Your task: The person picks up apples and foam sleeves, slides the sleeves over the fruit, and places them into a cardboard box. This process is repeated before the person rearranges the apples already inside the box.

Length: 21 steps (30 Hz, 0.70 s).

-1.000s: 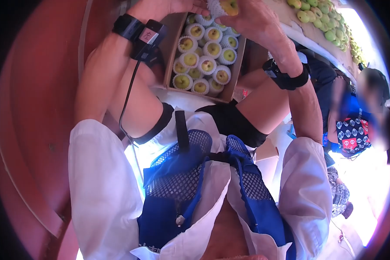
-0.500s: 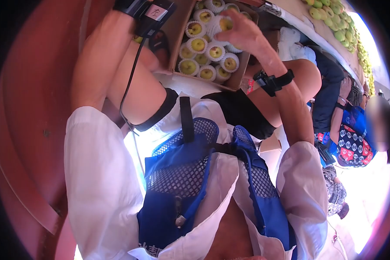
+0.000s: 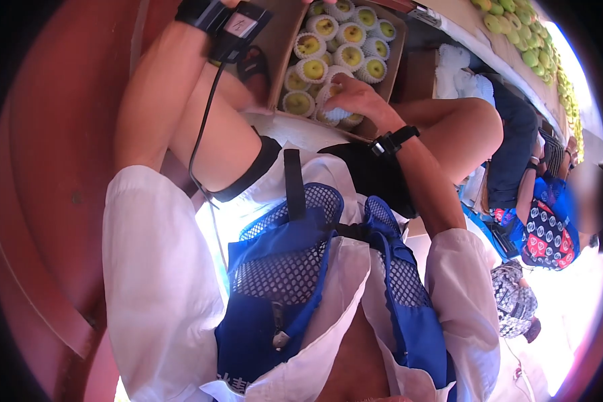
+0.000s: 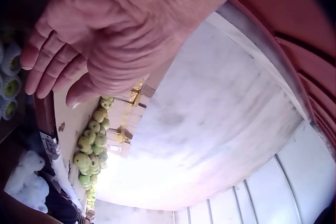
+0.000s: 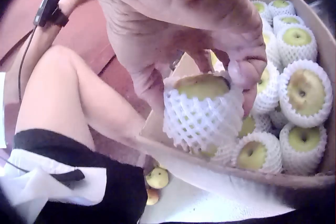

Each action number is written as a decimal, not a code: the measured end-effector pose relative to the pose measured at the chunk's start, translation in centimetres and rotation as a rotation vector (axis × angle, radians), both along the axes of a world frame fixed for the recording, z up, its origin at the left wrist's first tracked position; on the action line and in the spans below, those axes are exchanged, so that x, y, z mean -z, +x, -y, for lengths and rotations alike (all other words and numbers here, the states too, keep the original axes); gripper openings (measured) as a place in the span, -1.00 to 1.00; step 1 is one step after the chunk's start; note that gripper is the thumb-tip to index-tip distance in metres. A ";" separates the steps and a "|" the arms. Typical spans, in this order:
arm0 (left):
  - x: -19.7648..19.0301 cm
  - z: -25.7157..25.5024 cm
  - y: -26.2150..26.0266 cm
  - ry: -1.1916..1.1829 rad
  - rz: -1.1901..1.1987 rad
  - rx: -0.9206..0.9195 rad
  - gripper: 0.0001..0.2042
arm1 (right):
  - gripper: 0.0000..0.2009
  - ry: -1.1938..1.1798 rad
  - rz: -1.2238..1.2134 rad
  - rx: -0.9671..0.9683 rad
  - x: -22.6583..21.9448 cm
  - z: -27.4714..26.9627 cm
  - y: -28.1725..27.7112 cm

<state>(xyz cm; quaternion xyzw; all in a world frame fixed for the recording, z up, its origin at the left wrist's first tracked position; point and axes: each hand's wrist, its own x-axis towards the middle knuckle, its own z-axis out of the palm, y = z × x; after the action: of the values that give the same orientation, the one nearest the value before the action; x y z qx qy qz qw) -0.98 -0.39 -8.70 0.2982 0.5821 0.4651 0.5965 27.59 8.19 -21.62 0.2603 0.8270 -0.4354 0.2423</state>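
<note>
A cardboard box (image 3: 284,63) holds several yellow-green apples in white foam nets. My right hand (image 3: 367,102) is over its near corner; in the right wrist view that hand (image 5: 184,35) grips a netted apple (image 5: 202,111) from above, fingers and thumb curled round its top. In the left wrist view my left hand (image 4: 118,32) has its fingers extended and slightly bent, and nothing shows in it. Most of that hand is cut off at the top of the head view, beyond the box's far left side.
Loose green apples (image 3: 516,33) are piled at the upper right. White foam nets (image 3: 457,74) lie right of the box. Other people are at the right, one with a patterned bag (image 3: 548,231). Loose apples (image 5: 157,178) lie outside the box near a leg.
My right hand has moved from the far end of the box down to its near right corner with a netted apple. The left hand has shifted up, mostly out of the head view.
</note>
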 end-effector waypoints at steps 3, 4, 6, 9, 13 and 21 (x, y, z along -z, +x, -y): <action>1.1 0.6 1.1 -0.040 -0.047 -0.005 -0.67 | -0.20 -0.042 0.030 0.129 -0.3 -1.4 0.8; 1.4 1.0 1.4 -0.055 -0.058 -0.004 -0.68 | -0.19 -0.072 0.033 0.164 -0.9 -2.0 1.0; 2.8 1.6 2.2 -0.087 -0.128 0.027 -0.68 | -0.19 -0.111 -0.013 0.174 -2.5 -3.5 1.1; 5.1 1.1 4.7 -0.273 -0.144 0.088 -0.70 | -0.20 0.024 0.038 0.321 -4.4 -5.1 0.1; 11.0 2.0 10.3 -0.338 -0.029 0.094 -0.56 | -0.18 -0.021 -0.069 0.432 -3.8 -8.0 0.4; 24.0 4.6 16.0 -0.350 0.305 -0.084 -0.54 | -0.22 -0.088 -0.039 0.429 -4.0 -6.8 1.1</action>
<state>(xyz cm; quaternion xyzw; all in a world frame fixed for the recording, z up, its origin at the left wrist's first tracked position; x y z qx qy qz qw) 15.04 -4.98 -32.73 0.0921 0.5689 0.4212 0.7003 28.72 15.00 -17.62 0.4109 0.7375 -0.5175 0.1393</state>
